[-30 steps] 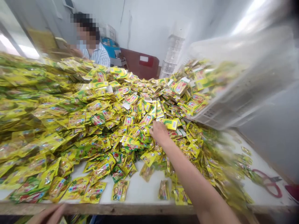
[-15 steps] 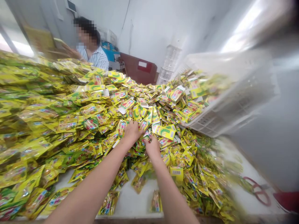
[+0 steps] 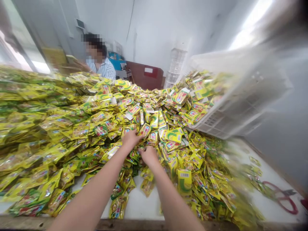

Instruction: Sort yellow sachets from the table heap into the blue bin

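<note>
My left hand [image 3: 130, 140] is over the middle of the heap, its thumb stretched along the lower edge of a small yellow carton [image 3: 145, 130] and its fingers partly hidden; the hand appears closed on the carton. Just below and to the right, my right hand [image 3: 149, 155] has its fingers bent together among the packets, and whatever they pinch is too small to make out. Around both hands lie shiny yellow-green sachets [image 3: 117, 189] and flat yellow cartons. One yellow carton with a green curve [image 3: 172, 136] rests right of my hands.
A white plastic crate [image 3: 216, 120] lies tipped at the right, cartons spilling from it. Red-handled scissors [image 3: 285, 199] are on the white tabletop [image 3: 141, 208] at the far right. Behind the heap sits a person in a striped shirt [image 3: 106, 68]. Stacked white crates [image 3: 176, 65] stand beyond.
Both hands have moved slightly left and toward me against the heap, and the small carton has shifted with my left hand. The whole view has turned a little.
</note>
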Tool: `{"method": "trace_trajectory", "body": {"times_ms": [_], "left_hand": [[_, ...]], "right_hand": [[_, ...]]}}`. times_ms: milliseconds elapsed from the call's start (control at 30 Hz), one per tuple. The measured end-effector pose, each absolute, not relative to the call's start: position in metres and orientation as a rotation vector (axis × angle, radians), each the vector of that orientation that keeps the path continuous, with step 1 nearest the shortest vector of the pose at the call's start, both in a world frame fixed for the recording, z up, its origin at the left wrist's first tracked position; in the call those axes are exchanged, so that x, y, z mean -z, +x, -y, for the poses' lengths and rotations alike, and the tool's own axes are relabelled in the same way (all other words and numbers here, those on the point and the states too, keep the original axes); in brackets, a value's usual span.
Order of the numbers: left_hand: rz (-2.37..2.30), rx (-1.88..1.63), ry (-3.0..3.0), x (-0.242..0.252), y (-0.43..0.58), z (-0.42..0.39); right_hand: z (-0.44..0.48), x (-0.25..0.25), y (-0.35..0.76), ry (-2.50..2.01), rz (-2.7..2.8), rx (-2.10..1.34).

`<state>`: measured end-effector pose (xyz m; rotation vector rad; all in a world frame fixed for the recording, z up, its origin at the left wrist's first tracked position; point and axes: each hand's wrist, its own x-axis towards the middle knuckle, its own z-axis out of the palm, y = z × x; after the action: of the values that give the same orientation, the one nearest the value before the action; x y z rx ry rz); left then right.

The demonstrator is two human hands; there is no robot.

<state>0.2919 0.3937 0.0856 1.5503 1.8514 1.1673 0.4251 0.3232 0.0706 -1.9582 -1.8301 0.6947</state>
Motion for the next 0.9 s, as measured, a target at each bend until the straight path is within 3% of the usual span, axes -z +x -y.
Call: {"method": "trace_trajectory", "body": {"times_ms": [267,433,533,633,767,900], "left_hand": [[-1.594,-1.579,1.338,-0.134,0.278,-0.378],[-1.315,-1.848,1.167,-0.159,0.207,-0.299],[-1.253,-1.815,0.977,-0.133,0.198,-0.23],[-1.421,-1.351,1.023,-0.08,0.236,-0.18],[-1.357,-1.174,1.562,-0.021,0.316,-0.163],[-1.198,-1.069,1.566,0.004,0.355,-0.171]], "right_hand": [[-0.324,-0.068,0.421,-1.888,1.742,-0.876],[-0.324,-0.065,0.424,-1.678,1.602,-0.955],[-0.318,-0.07,0.443,-1.496,1.53,-1.013],[-0.299,-0.078,0.471,-1.358,1.506,-1.086],[-0.254,-0.084,0.495,-1.204,1.359,-1.085],[-0.211,-0.076,0.505,-1.107,1.232,-1.195]]}}
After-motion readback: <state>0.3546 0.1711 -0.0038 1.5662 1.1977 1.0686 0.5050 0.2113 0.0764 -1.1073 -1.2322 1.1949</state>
